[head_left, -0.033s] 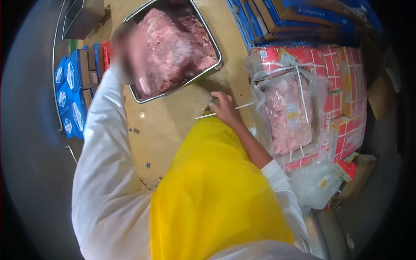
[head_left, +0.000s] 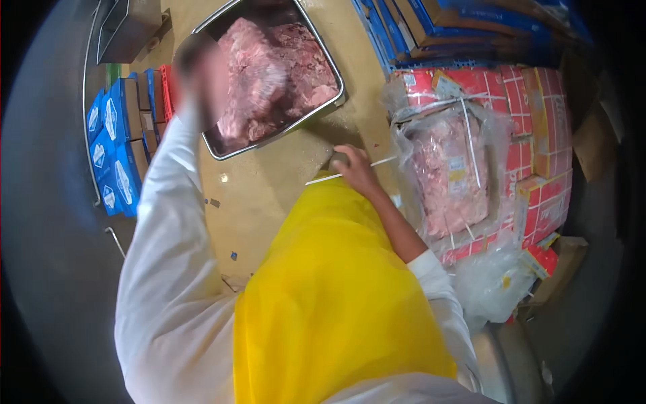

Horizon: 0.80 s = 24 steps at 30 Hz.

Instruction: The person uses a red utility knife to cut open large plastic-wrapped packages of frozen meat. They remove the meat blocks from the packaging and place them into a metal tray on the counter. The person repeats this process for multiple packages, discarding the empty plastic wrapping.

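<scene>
My left hand (head_left: 194, 77), badly smeared, is at the left side of a large pale-pink slab of meat (head_left: 252, 84). Its fingers cannot be made out, nor whether they grip the slab. The slab leans on more meat inside a deep metal bin (head_left: 340, 79). In front of my yellow apron (head_left: 323, 269), my right hand (head_left: 358, 170) is closed with curled fingers. A thin white strap (head_left: 321, 180) runs across behind that hand and shows on both sides of it. What the fingers hold, if anything, is hidden.
To the right, a plastic-lined block of meat (head_left: 447, 175) lies beside strapped red boxes (head_left: 548, 209). Crumpled clear plastic (head_left: 494, 283) hangs below it. Flattened blue cartons (head_left: 464, 40) are stacked behind. Blue boxes (head_left: 111, 158) stand at left; small scraps (head_left: 215, 203) dot the floor.
The slab sits slightly lower in the bin, uncovering more of the meat behind it. My right hand's fingers have curled in from a more spread pose, and the hand has shifted slightly right.
</scene>
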Motion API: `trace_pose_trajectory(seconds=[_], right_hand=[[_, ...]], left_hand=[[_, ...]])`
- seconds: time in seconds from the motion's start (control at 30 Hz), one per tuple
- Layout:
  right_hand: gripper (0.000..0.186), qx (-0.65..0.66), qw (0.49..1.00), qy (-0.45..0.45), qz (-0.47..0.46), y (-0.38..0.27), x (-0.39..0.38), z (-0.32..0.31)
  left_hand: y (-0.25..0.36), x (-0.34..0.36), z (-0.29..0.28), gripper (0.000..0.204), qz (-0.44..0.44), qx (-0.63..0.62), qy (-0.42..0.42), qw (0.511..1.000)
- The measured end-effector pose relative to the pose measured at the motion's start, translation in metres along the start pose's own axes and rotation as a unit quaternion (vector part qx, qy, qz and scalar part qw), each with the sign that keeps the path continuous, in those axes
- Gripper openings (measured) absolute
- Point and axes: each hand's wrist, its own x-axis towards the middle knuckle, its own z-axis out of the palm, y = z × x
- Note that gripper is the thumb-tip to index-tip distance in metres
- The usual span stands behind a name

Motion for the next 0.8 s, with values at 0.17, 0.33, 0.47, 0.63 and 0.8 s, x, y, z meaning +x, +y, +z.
trace_pose_trajectory(seconds=[0.17,0.33,0.47,0.63,0.8], right_hand=[[0.028,0.064,0.963,0.207,0.159,0.099,-0.100,-0.025],[0.016,-0.091,0.822,0.494,0.268,0.149,-0.197,-0.025],[0.014,0.036,0.718,0.634,0.286,0.199,-0.203,0.015],[0.017,0.489,0.475,0.585,0.439,0.256,-0.212,-0.019],[0.017,0.246,0.625,0.618,0.409,0.247,-0.247,-0.009]], left_hand=[[0.093,-0.159,0.114,0.058,0.194,-0.031,-0.102,0.975],[0.120,-0.318,0.150,0.024,0.358,-0.053,-0.299,0.883],[0.159,-0.366,0.169,0.018,0.461,-0.021,-0.424,0.780],[0.226,-0.437,0.291,0.019,0.640,0.041,-0.396,0.657],[0.291,-0.492,0.428,0.019,0.754,0.082,-0.325,0.565]])
